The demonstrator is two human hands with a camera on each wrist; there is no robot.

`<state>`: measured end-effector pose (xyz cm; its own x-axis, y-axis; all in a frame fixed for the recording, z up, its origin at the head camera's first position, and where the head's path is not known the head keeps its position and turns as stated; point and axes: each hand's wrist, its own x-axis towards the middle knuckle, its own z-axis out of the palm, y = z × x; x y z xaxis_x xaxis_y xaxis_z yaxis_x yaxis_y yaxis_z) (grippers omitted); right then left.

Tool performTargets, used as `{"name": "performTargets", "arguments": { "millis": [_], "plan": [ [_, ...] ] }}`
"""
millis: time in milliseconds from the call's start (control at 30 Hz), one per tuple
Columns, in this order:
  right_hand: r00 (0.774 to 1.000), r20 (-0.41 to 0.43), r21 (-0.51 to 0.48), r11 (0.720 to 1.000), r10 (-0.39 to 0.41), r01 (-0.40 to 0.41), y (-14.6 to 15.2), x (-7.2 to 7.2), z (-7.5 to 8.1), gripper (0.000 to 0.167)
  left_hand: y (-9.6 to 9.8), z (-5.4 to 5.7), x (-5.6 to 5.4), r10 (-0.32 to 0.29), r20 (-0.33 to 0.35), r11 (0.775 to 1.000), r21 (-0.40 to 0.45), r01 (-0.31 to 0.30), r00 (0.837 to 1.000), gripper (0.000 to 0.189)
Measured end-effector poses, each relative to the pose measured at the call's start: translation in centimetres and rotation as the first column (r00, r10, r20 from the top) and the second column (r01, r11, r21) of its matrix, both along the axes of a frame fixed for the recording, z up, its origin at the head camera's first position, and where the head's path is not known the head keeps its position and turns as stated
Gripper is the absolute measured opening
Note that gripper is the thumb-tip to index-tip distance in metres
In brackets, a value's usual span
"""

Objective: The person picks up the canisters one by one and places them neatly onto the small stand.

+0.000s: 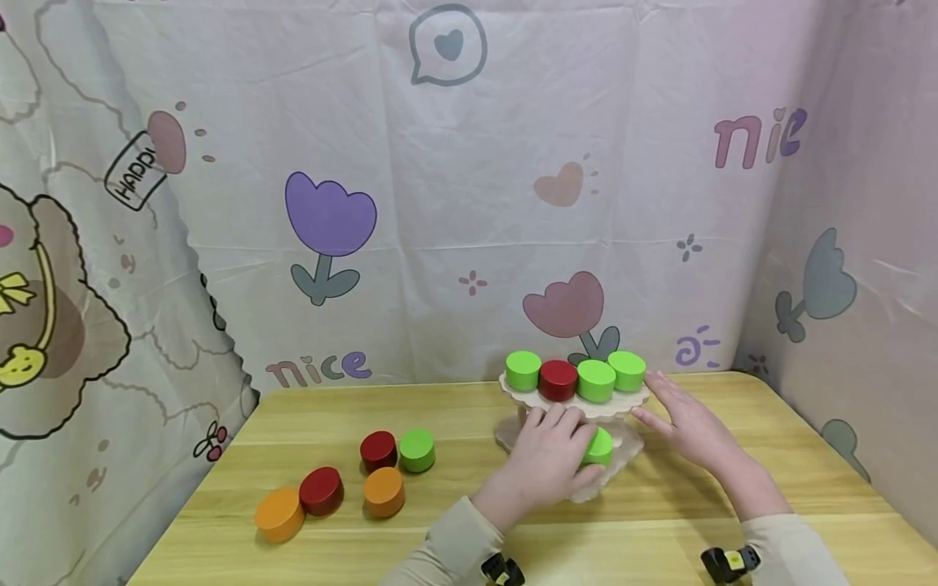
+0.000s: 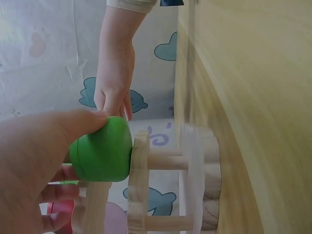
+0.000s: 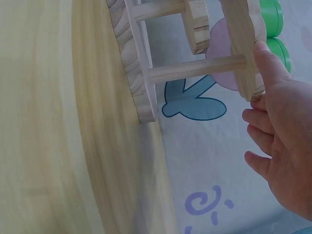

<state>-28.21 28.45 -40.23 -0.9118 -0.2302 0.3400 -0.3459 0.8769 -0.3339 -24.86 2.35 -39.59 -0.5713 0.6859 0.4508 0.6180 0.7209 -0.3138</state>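
Observation:
My left hand (image 1: 545,460) pinches a green round block (image 2: 102,153) between thumb and fingers, its flat end right at the lower shelf of a scalloped wooden stand (image 1: 623,403). In the left wrist view the fingers curl below the block. At the stand's right side, my right hand (image 1: 692,423) reaches out with fairly straight fingers; its thumb (image 3: 270,61) touches the edge of the upper shelf. On that shelf sit a red block (image 1: 558,381) and three green blocks, one of them a green block (image 1: 627,371) beside the right fingertips. My left hand partly hides the lower shelf.
Left of the stand on the wooden table (image 1: 440,553) lie two orange blocks, one an orange block (image 1: 279,514), two red blocks, including a red block (image 1: 322,491), and a green block (image 1: 417,450). A printed cloth (image 1: 440,203) hangs behind the table.

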Motion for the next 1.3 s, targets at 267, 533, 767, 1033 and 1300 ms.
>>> {"name": "performTargets", "arguments": {
  "millis": [267, 533, 767, 1033, 1300],
  "plan": [
    [1.000, 0.008, -0.004, 1.000, -0.004, 0.004, 0.0, 0.0, 0.1, 0.075, 0.5, -0.2, 0.0, -0.014, -0.048, 1.000, 0.018, 0.015, 0.999, 0.048],
    [1.000, 0.022, -0.011, 1.000, -0.002, 0.003, 0.0, -0.1, 0.0, 0.076, 1.2, -0.4, -0.3, -0.001, -0.039, 1.000, 0.014, 0.002, 0.999, 0.047],
    [1.000, 0.017, -0.020, 1.000, 0.005, -0.005, 0.0, -0.1, -0.1, 0.075, 1.7, -0.6, -0.5, 0.010, -0.050, 1.000, 0.018, -0.009, 0.999, 0.039],
    [1.000, 0.022, -0.020, 1.000, 0.003, -0.003, 0.1, -0.2, -0.2, 0.075, 2.2, -0.7, -0.8, 0.017, -0.068, 0.999, 0.038, -0.014, 0.998, 0.035],
    [1.000, 0.025, -0.026, 1.000, 0.001, -0.001, 0.1, -0.3, -0.2, 0.075, 2.3, -0.8, -0.8, 0.018, -0.090, 0.998, 0.059, -0.012, 0.996, 0.034]
  ]
}}
